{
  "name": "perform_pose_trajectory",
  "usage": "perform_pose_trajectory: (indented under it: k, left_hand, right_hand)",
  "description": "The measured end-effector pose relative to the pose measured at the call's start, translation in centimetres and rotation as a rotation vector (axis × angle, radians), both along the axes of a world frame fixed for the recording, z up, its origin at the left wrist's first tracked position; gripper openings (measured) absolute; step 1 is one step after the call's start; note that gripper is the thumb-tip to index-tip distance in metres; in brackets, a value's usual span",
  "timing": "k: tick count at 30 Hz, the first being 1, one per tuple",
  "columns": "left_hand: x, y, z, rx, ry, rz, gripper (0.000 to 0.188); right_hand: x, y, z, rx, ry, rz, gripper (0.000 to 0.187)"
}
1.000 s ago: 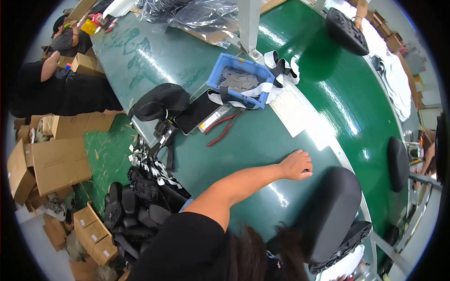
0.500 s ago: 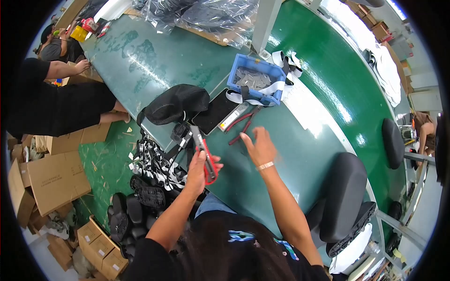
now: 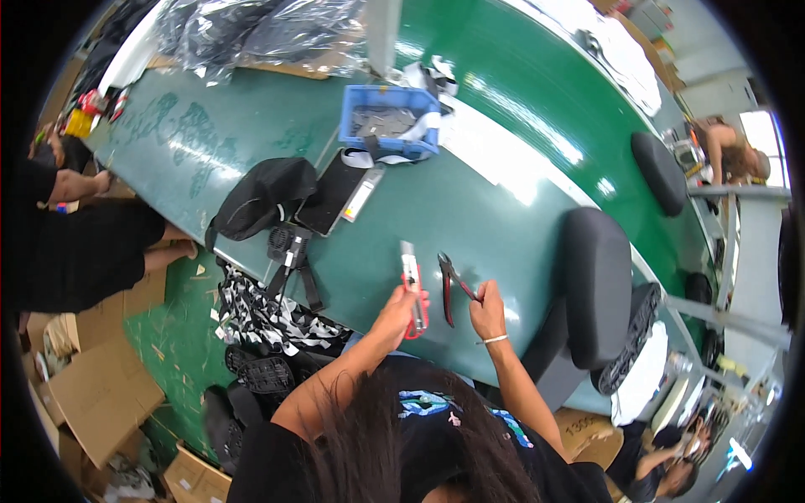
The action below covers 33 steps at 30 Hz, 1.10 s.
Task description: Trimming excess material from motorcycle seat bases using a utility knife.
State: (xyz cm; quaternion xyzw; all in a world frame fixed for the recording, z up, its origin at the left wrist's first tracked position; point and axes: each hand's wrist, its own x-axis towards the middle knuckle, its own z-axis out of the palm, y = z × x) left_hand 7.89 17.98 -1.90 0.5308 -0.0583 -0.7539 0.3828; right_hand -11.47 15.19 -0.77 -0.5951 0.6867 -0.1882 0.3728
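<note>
My left hand [image 3: 396, 315] is closed around a red-and-silver utility knife [image 3: 411, 270], its tip pointing away from me over the green table [image 3: 402, 218]. In my right hand [image 3: 487, 311] is one red handle of a pair of pliers [image 3: 445, 287]. The pliers' handles are spread, their jaws pointing away from me, between the knife and my right hand. Farther off lie a black phone-like slab [image 3: 329, 199] and a box of blades [image 3: 362, 194] with a white and yellow label. Beside them rest a black cap [image 3: 267, 194] and a small black fan-like device [image 3: 283, 243] with a strap.
A blue bin [image 3: 346, 126] of small grey pieces and white straps stands at the back. Black padded seat parts [image 3: 597, 285] occupy the right side. Black-and-white straps [image 3: 260, 310] hang at the left edge, near cardboard boxes [image 3: 109, 390]. Another person [image 3: 84, 235] stands left.
My right hand has taken the pliers from beside the labelled box and brought them nearer me. The knife stays in my left hand. My view has shifted to the right.
</note>
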Motion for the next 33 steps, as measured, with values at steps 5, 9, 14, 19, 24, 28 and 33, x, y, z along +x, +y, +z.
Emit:
perform_pose_trajectory:
  k: [5,9,14,19,24,28,33]
  left_hand:
    - [-3.9,-0.9,1.8,-0.043,0.017,-0.38,0.035]
    - [-3.5,-1.1,6.6,-0.129,0.152,-0.35,0.036]
    - [-2.3,0.4,8.7,-0.324,0.248,-0.473,0.044]
    - [-1.0,1.8,11.9,-0.306,0.124,-0.571,0.035]
    - [0.9,1.7,13.9,-0.297,0.047,-0.636,0.034]
    - [3.9,1.5,15.0,-0.356,-0.128,-0.794,0.029]
    - [4.7,1.3,15.5,-0.397,-0.174,-0.877,0.029]
  right_hand:
    - [-1.5,4.9,2.1,0.073,-0.419,-0.253,0.018]
    - [-2.5,7.0,5.1,0.147,-0.601,-0.416,0.026]
    - [-0.7,8.3,8.5,-0.029,-0.477,-0.259,0.04]
    - [1.2,10.6,10.3,0.01,-0.437,-0.166,0.031]
    - [2.0,9.8,10.9,-0.066,-0.747,-0.571,0.023]
    - [0.9,8.5,15.9,0.039,0.084,0.001,0.029]
    - [2.0,8.7,16.0,-0.141,0.07,0.146,0.022]
